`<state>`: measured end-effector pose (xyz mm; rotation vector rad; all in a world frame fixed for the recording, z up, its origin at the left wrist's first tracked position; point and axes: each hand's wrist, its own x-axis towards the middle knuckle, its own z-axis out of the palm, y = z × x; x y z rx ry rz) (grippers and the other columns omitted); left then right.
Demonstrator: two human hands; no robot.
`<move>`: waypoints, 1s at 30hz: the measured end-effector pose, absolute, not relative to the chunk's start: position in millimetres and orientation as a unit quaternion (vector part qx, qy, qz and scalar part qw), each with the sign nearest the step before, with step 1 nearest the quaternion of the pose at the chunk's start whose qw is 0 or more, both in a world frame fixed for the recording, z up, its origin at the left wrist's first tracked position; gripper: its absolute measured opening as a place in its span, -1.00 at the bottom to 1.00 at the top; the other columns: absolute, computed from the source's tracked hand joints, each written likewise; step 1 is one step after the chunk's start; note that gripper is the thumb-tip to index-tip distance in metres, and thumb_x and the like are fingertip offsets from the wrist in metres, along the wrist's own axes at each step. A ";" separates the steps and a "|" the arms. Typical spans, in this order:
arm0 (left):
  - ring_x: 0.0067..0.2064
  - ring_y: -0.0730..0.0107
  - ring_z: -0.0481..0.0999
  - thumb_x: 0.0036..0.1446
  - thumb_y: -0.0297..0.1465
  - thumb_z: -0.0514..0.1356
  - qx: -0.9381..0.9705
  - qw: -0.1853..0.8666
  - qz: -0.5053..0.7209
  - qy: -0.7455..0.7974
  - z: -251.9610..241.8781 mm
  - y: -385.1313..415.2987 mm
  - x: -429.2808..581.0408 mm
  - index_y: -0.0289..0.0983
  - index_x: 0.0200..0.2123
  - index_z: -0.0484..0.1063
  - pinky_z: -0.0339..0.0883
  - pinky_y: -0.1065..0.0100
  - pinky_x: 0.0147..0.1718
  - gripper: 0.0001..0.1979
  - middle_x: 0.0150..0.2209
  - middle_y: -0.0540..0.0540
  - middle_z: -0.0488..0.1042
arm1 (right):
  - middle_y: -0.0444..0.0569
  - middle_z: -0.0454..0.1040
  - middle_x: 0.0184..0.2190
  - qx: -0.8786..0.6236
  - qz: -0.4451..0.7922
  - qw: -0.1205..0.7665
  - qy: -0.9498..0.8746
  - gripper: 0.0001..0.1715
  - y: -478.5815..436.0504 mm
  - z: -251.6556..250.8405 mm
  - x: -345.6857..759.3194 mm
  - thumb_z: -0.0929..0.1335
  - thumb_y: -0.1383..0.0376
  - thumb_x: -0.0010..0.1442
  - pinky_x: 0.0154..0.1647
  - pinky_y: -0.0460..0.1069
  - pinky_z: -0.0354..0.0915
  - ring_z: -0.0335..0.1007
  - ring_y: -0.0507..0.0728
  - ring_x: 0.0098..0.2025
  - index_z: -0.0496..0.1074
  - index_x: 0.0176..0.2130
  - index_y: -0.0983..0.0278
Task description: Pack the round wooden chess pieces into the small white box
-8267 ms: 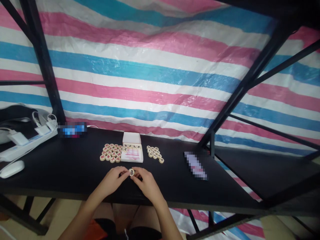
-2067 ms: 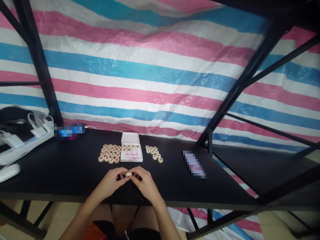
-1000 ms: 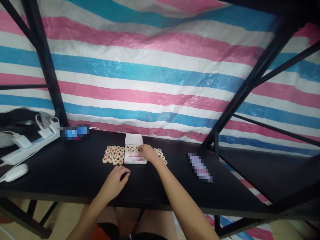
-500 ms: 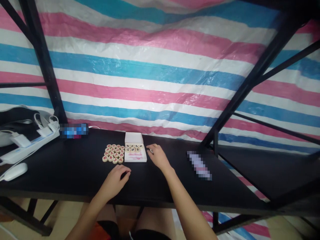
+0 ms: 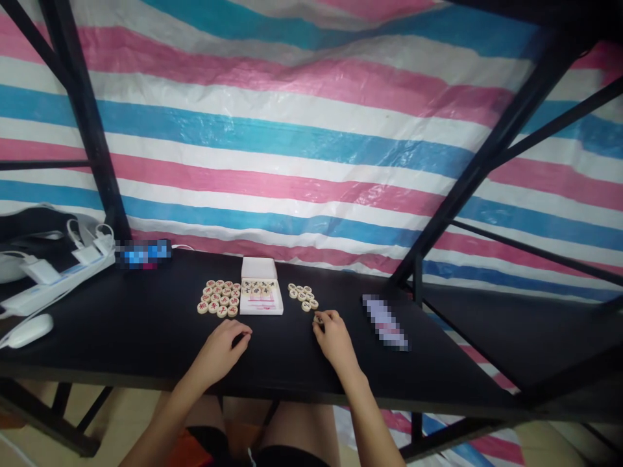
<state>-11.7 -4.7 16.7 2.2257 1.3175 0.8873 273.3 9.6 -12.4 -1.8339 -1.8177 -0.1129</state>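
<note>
An open white box [image 5: 261, 305] stands mid-table with several black-marked round pieces in its back part. To its left, red-marked round pieces [image 5: 224, 300] lie close together in rows. A smaller cluster of black-marked pieces [image 5: 305, 296] lies to the right of the box. My right hand [image 5: 331, 327] is just in front of that cluster, its fingertips pinching a round piece [image 5: 318, 319] at table level. My left hand [image 5: 226, 347] rests near the front of the red-marked pieces, fingers curved and thumb apart, with nothing in it.
A blurred flat object [image 5: 385, 322] lies on the black table [image 5: 277, 363] at right. At left are a white power strip [image 5: 58, 285] with plugs, a white mouse-like object [image 5: 31, 332] and a blurred blue item [image 5: 144, 254]. Black frame posts flank a striped sheet.
My right hand has moved right and toward me from beside the box, with a piece in its fingers. The cluster it partly covered now shows. My left hand has barely moved.
</note>
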 end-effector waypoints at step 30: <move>-0.30 0.33 0.49 0.13 -0.28 0.14 0.748 0.366 0.348 0.431 23.0 -4.3 -11.2 -0.26 -0.32 0.46 0.29 0.41 -0.28 -0.82 -0.37 -0.02 0.53 | -0.02 0.44 -0.19 -0.463 0.297 0.441 -0.709 -0.72 -18.7 9.0 165.5 0.37 0.28 0.11 -0.26 -0.04 0.36 0.40 0.09 -0.23 0.45 -0.12 0.22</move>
